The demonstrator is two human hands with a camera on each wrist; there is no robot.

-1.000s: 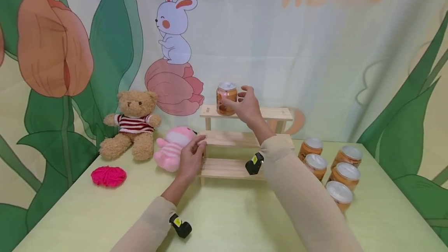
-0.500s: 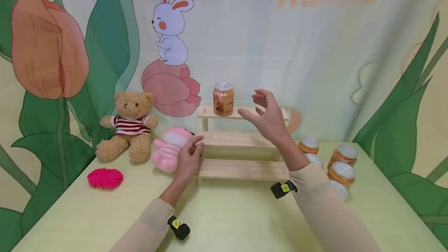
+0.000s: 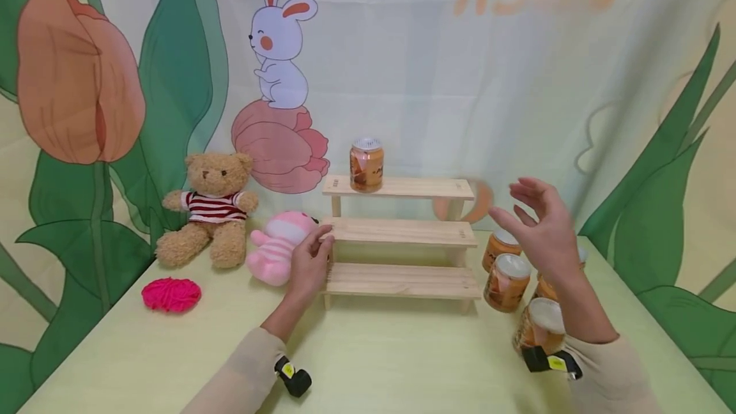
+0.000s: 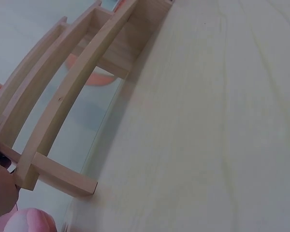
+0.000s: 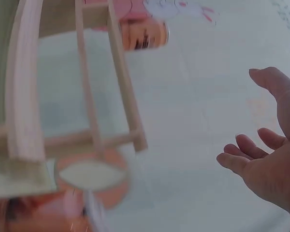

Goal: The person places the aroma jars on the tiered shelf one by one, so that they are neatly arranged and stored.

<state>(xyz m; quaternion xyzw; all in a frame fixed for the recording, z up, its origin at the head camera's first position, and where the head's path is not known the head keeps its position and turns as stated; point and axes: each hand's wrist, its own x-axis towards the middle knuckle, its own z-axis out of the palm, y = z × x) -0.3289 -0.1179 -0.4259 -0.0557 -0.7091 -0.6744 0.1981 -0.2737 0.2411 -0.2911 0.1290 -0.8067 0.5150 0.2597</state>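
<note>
Behind everything hangs a cloth point(image 3: 402, 82), printed with a rabbit point(image 3: 282, 82) and tulips point(image 3: 80, 75). Before it spreads the pale table point(image 3: 402, 356). On this stands a wooden rack point(image 3: 402, 280), its three shelves stepping up toward the cloth. Two beige sleeves point(image 3: 238, 366) come in from the near side. To the left sits a brown bear point(image 3: 215, 209) in a red-and-white striped top, its legs forward. The right hand point(image 3: 543, 232) hangs in the air beyond the rack's right end, over the jars there — fingers wide, thumb well apart from them. The left hand point(image 3: 310, 264) holds the rack's left end near the middle shelf, its fingers bent in close. Just beside that hand lies a pink toy point(image 3: 276, 251), leaning back and partly hidden. One jar point(image 3: 366, 167) stands upright on the top shelf, toward its left end — orange, with a pale lid. More jars point(image 3: 507, 286) stand right of the rack, some partly covered by the right arm. In front of the bear lies bright pink yarn point(image 3: 171, 294).
</note>
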